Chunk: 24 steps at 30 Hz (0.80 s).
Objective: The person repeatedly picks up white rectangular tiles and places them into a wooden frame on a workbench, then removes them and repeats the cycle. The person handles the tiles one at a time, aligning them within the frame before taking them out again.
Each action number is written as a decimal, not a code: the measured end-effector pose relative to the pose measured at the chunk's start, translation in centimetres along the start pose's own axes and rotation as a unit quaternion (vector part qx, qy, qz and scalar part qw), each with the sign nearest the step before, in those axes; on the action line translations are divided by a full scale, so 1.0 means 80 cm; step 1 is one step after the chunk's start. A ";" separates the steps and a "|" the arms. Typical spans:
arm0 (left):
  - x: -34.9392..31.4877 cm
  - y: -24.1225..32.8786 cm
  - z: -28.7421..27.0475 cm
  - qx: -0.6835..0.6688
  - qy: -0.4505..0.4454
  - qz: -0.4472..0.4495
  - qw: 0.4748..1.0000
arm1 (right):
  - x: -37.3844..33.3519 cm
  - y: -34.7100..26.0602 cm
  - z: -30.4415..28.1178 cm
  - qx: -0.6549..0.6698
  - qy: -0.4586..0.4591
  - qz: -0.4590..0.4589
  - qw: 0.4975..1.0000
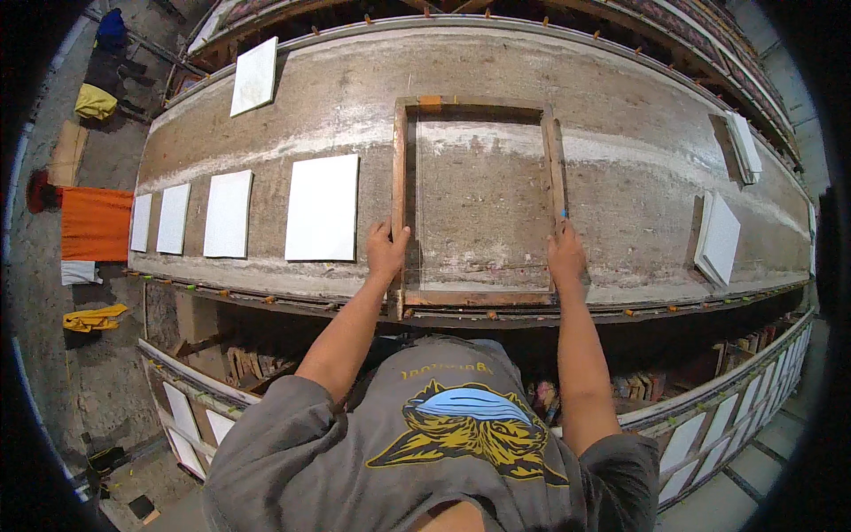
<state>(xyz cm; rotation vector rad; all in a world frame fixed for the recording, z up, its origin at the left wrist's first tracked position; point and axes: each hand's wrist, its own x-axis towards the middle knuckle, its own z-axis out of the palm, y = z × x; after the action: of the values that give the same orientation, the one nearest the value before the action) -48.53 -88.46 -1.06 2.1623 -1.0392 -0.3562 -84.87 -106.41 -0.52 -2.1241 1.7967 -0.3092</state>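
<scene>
While both hands (387, 254) grip opposite side rails (400, 168), wooden frame (479, 299) sits between them (over long, stained table (479, 62)).

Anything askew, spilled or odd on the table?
One white panel lies alone near the far edge of the table, apart from the row of four at the near edge. Patchy pale residue streaks the surface; cause unclear. The wooden frame shows no obvious break.

A workshop, plainly enough.
This long, stained surface (337, 106) carries white panels (324, 208) and a wooden frame (399, 168); on its near side another long table (199, 377) holds more panels (683, 441), and scuffed grey floor (40, 355) spreads off the surface's left end.
</scene>
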 end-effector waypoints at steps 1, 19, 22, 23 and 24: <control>0.000 -0.001 0.000 0.007 0.001 0.000 1.000 | -0.001 0.000 -0.001 0.005 -0.001 -0.003 1.000; -0.001 -0.002 0.001 0.018 -0.068 0.004 0.998 | -0.011 -0.028 -0.035 -0.034 -0.062 0.067 0.995; -0.004 -0.003 -0.007 0.051 -0.056 0.011 0.997 | -0.008 -0.029 -0.026 -0.080 -0.041 0.078 0.993; -0.002 -0.004 -0.011 0.067 -0.040 0.015 0.997 | -0.007 -0.049 -0.039 -0.123 -0.057 0.101 0.986; 0.001 0.002 -0.022 0.053 -0.056 -0.021 0.997 | -0.005 -0.060 -0.035 -0.144 -0.017 0.081 0.986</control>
<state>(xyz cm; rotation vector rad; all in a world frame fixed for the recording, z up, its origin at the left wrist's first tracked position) -47.66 -87.76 0.33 2.2835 -1.0986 -0.4560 -81.62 -105.62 3.93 -2.1310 2.0842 0.0300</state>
